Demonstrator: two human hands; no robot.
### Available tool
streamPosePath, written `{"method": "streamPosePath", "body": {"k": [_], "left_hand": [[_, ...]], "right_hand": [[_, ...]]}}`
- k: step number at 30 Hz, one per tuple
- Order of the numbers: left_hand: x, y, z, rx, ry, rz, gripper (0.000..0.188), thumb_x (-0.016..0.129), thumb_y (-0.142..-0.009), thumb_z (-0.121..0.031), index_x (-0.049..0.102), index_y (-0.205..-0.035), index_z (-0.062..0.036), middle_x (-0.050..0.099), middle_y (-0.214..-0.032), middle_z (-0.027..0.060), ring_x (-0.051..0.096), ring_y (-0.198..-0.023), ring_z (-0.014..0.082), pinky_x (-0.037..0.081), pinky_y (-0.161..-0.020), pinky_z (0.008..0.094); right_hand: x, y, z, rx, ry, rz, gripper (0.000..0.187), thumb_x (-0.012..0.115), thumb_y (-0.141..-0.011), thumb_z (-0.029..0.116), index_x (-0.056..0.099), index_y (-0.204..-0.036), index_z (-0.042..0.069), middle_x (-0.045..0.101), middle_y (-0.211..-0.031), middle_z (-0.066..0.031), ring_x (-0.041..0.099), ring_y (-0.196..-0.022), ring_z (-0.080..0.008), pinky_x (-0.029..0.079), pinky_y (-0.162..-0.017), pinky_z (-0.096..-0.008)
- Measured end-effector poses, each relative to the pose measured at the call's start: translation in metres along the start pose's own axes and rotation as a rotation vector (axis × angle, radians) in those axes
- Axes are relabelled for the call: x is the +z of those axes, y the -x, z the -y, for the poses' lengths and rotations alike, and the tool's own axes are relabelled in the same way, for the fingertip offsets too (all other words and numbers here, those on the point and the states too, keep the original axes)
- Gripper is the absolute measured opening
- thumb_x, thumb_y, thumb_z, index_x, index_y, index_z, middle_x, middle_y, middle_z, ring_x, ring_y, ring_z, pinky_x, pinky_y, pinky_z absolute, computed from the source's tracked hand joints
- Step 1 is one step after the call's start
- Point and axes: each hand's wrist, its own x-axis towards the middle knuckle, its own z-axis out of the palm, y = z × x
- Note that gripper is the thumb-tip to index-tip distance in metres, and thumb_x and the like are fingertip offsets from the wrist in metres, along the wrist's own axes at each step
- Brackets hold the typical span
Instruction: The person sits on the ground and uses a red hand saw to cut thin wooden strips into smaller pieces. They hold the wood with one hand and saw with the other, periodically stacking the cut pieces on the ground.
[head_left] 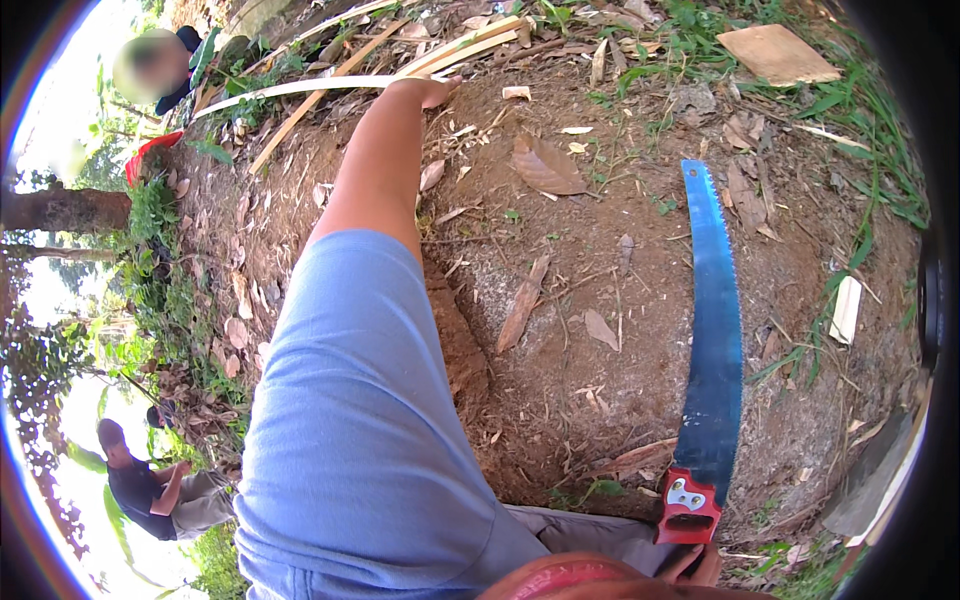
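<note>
My left hand (pixel 428 92) reaches far forward to the ground. Its fingers close on a long, thin pale wooden strip (pixel 310 85), partly hidden by the hand. At the lower right, my right hand (pixel 703 567) is at the butt end of a handsaw's red handle (pixel 690 515); most of that hand is out of sight. The handsaw's (pixel 713 330) long blue-grey blade points away from me over the soil, teeth to the right. More wooden strips (pixel 465 48) lie just beyond my left hand.
Brown soil (pixel 600 250) carries dry leaves, twigs and wood chips. A flat square board (pixel 780 54) lies at the far right, and a pale wood offcut (pixel 845 310) nearer. One person (pixel 145 490) stands at the left; another (pixel 180 70) is at the far left. Tree trunks (pixel 65 211) rise behind.
</note>
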Motion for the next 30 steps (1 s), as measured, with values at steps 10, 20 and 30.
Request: {"method": "streamPosePath", "body": {"k": [10, 20, 30], "left_hand": [[-0.005, 0.025, -0.036, 0.072, 0.108, -0.068, 0.113, 0.016, -0.096, -0.094, 0.025, -0.174, -0.0117, 0.024, -0.179, 0.0181, 0.021, -0.167, 0.0352, 0.019, -0.134, 0.0529], [-0.075, -0.012, -0.048, 0.345, -0.224, -0.344, 0.063, 0.038, -0.112, -0.051, 0.072, -0.137, -0.0035, 0.06, -0.15, 0.0315, 0.061, -0.137, 0.0485, 0.047, -0.118, 0.0545], [-0.154, 0.329, -0.232, 0.896, 0.094, -0.86, 0.037, 0.061, -0.107, -0.029, 0.068, -0.128, 0.0006, 0.071, -0.128, 0.0302, 0.065, -0.122, 0.0504, 0.05, -0.104, 0.0562]], "right_hand": [[0.022, 0.032, -0.028, 0.024, -0.044, -0.055, 0.021, 0.062, -0.105, 0.016, 0.072, -0.11, -0.003, 0.066, -0.088, -0.0229, 0.062, -0.077, -0.0454, 0.048, -0.069, -0.0535], [-0.013, -0.002, 0.02, 0.173, 0.052, 0.116, 0.015, 0.07, -0.087, 0.014, 0.062, -0.09, 0.002, 0.059, -0.079, -0.0204, 0.062, -0.076, -0.0438, 0.047, -0.069, -0.0554], [-0.025, -0.002, 0.014, 0.214, -0.097, 0.027, 0.009, 0.071, -0.085, 0.01, 0.068, -0.09, 0.003, 0.065, -0.08, -0.0128, 0.066, -0.078, -0.0323, 0.053, -0.073, -0.0462]]}}
